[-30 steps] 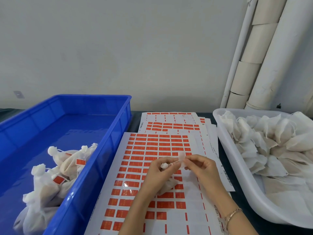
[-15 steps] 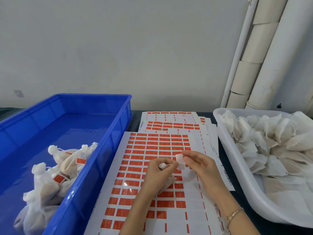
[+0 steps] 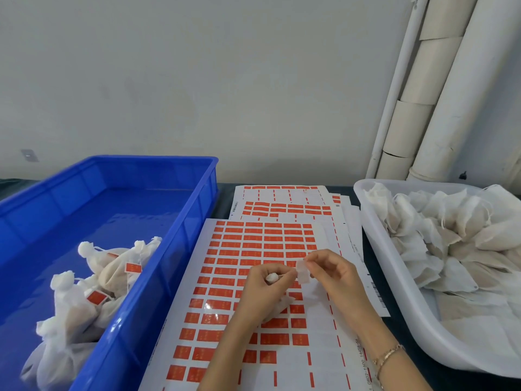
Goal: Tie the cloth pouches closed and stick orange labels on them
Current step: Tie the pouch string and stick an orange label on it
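Head view: grips pouch (image 3: pixel 272 277) in left hand (image 3: pixel 265 292), knot poking clear for tagging; pinches peeled label (image 3: pixel 302 272) in right hand (image 3: pixel 335 275), just beside knot. Works over label sheet (image 3: pixel 253 238), likely for short reaches: blue crate (image 3: pixel 127 159) left, white tub (image 3: pixel 411 311) right.

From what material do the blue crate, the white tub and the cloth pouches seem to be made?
Blue crate: rigid moulded plastic, glossy; its floor mirrors light and its walls are ribbed. White tub: probably plastic too, smooth with a dull sheen and a rounded rim. Pouches: thin white fabric, matte and wrinkled; woven or non-woven cannot be told.
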Tool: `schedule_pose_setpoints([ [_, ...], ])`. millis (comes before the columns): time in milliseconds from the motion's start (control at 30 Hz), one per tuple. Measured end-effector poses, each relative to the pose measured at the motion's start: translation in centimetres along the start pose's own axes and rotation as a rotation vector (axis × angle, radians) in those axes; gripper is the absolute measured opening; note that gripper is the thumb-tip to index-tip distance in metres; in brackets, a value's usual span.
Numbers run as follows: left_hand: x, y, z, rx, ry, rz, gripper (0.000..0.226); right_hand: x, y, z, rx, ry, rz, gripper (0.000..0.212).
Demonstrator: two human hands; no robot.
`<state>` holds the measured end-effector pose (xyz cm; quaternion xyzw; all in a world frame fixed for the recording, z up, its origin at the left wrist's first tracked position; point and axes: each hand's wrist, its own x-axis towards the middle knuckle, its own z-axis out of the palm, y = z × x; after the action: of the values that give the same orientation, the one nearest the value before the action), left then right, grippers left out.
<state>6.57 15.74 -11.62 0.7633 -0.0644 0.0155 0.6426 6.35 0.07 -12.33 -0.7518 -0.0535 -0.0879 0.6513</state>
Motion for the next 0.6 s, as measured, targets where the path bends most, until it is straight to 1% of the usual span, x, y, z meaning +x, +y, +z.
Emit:
schedule_pose_setpoints([
  [100,0.08,-0.16,-0.09,-0.019,0.020,-0.027,0.018,0.06,-0.18,0.03,-0.010,-0.015,-0.028,0.006],
  [200,0.21,-0.30,-0.23,-0.029,0.055,-0.064,0.018,0.20,0.04,0.05,-0.040,-0.036,-0.050,0.005],
  [300,0.30,-0.29,-0.33,-0.050,0.067,-0.097,0.017,0.22,0.24,0.07,-0.077,-0.048,-0.071,0.015],
  [333,0.34,-0.28,-0.34,-0.058,0.070,-0.109,0.018,0.23,0.27,0.08,-0.089,-0.050,-0.074,0.015],
  [433,0.45,-0.24,-0.39,-0.080,0.081,-0.143,0.019,0.24,0.57,0.11,-0.147,-0.051,-0.070,0.006],
  [600,0.48,-0.21,-0.37,-0.080,0.087,-0.161,0.019,0.09,0.54,0.18,-0.233,-0.065,-0.071,0.008],
])
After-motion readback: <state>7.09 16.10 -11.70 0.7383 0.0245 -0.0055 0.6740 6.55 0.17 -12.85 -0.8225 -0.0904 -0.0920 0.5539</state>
